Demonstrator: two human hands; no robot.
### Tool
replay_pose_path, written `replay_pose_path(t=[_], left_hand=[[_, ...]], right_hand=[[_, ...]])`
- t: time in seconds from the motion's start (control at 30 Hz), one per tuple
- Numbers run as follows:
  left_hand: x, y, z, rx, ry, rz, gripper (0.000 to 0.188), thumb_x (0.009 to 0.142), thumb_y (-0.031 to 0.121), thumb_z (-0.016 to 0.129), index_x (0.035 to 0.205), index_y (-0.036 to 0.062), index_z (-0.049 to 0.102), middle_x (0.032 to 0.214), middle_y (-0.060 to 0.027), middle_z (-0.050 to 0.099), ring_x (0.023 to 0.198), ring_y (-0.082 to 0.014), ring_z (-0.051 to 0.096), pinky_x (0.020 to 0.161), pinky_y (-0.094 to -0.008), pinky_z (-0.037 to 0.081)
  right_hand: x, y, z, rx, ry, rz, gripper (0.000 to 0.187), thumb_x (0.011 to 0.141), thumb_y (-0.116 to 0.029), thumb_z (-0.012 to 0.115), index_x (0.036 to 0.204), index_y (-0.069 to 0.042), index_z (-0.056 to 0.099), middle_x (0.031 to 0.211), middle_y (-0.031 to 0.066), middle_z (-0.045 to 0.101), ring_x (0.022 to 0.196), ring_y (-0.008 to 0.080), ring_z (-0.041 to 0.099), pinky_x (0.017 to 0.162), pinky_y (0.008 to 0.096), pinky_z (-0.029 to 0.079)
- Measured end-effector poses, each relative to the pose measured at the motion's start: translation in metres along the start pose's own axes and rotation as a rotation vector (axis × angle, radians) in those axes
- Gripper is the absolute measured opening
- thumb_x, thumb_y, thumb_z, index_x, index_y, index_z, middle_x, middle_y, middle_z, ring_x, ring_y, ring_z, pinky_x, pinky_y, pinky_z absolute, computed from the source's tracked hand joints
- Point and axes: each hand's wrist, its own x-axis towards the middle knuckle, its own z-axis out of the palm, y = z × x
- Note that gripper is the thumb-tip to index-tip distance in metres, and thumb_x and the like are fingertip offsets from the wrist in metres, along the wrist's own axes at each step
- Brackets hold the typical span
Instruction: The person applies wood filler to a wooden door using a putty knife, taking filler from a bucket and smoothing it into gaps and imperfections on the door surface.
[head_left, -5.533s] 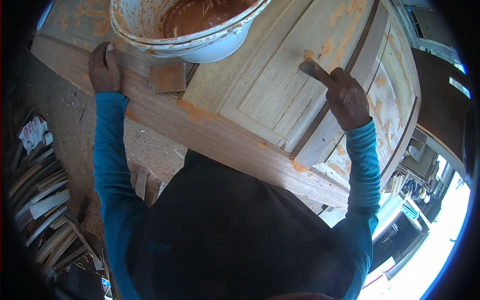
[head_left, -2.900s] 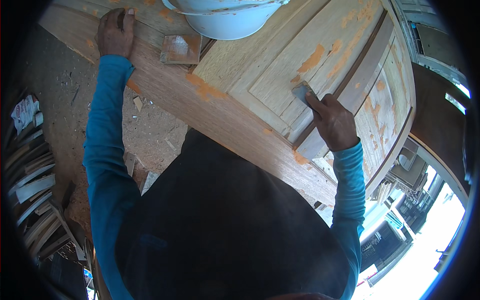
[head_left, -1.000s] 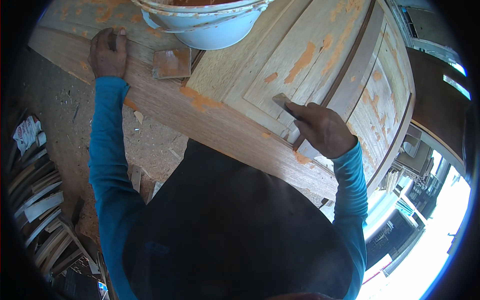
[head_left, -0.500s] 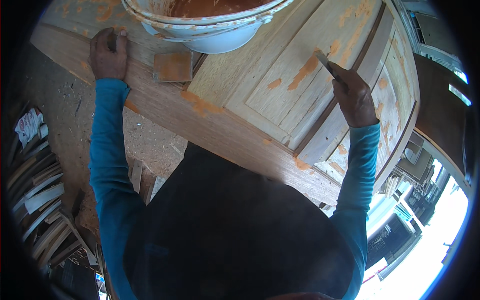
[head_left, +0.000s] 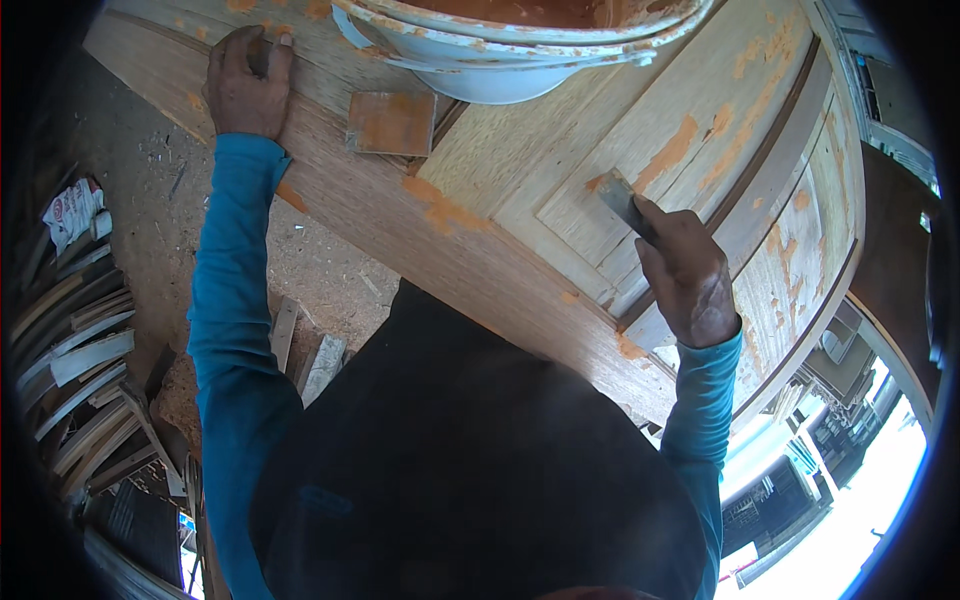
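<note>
My right hand (head_left: 690, 275) grips a putty knife (head_left: 628, 208), its flat blade against a recessed panel of a pale wooden door (head_left: 555, 165). Orange filler (head_left: 668, 155) is smeared in patches and streaks over the wood, one small patch right by the blade tip. My left hand (head_left: 248, 85) rests on the door's edge board at the upper left, thumb and bent fingers apart around a dark gap. Close to it lies a square filler-stained plate (head_left: 391, 123). A white bucket (head_left: 500, 85) with orange filler inside stands on the door beyond the plate.
Wood offcuts and curved strips (head_left: 95, 345) are piled at the left, with a crumpled white bag (head_left: 73, 212) above them. Sawdust covers the ground (head_left: 150, 190). More panels and stacked boards stand at the right, near a bright opening.
My right hand has drawn the knife down and toward me across the panel, away from the longer filler streak. My left hand stays on the edge board; the whole view has shifted slightly.
</note>
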Motion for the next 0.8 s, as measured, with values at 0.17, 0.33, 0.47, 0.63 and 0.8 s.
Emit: replay_pose_path(t=[0.17, 0.33, 0.47, 0.63, 0.8], left_hand=[[0.001, 0.003, -0.006, -0.053, -0.057, 0.022, 0.048, 0.095, 0.040, 0.075, 0.128, 0.0069, 0.069, 0.133, -0.0159, 0.062, 0.123, -0.0346, 0.063, 0.102, -0.0487, 0.054], [-0.004, 0.012, -0.004, -0.034, -0.028, -0.010, 0.050, 0.095, 0.038, 0.076, 0.131, 0.0054, 0.066, 0.136, -0.0170, 0.060, 0.123, -0.0358, 0.063, 0.102, -0.0490, 0.054], [-0.006, -0.014, -0.006, -0.067, -0.063, 0.041, 0.050, 0.094, 0.040, 0.076, 0.128, 0.0046, 0.068, 0.133, -0.0182, 0.062, 0.121, -0.0367, 0.064, 0.101, -0.0492, 0.054], [-0.001, 0.002, -0.005, 0.004, -0.012, 0.096, 0.049, 0.093, 0.042, 0.076, 0.125, 0.0048, 0.070, 0.131, -0.0182, 0.064, 0.121, -0.0370, 0.064, 0.100, -0.0493, 0.054], [-0.002, 0.002, -0.003, -0.006, 0.008, 0.087, 0.051, 0.093, 0.044, 0.076, 0.126, 0.0054, 0.071, 0.132, -0.0183, 0.064, 0.121, -0.0366, 0.064, 0.102, -0.0504, 0.053]], right_hand=[[-0.004, -0.002, 0.010, 0.014, 0.008, 0.092, 0.049, 0.089, 0.002, 0.072, 0.138, -0.003, 0.066, 0.096, 0.0171, 0.065, 0.079, 0.0304, 0.069, 0.071, 0.0397, 0.057], [-0.005, -0.008, 0.025, 0.001, 0.014, 0.100, 0.052, 0.087, 0.001, 0.074, 0.139, -0.007, 0.067, 0.098, 0.0168, 0.066, 0.081, 0.0318, 0.070, 0.072, 0.0411, 0.058], [0.001, -0.011, 0.026, -0.075, -0.013, 0.016, 0.051, 0.087, 0.002, 0.074, 0.137, -0.009, 0.068, 0.095, 0.0148, 0.064, 0.078, 0.0296, 0.069, 0.069, 0.0407, 0.058], [0.017, -0.015, 0.043, -0.320, 0.038, -0.107, 0.048, 0.086, 0.002, 0.070, 0.133, -0.009, 0.069, 0.087, 0.0104, 0.057, 0.073, 0.0255, 0.064, 0.065, 0.0401, 0.056], [0.022, -0.027, 0.047, -0.559, -0.046, -0.147, 0.047, 0.088, -0.003, 0.067, 0.135, -0.007, 0.065, 0.083, 0.0088, 0.050, 0.074, 0.0226, 0.060, 0.066, 0.0384, 0.054]])
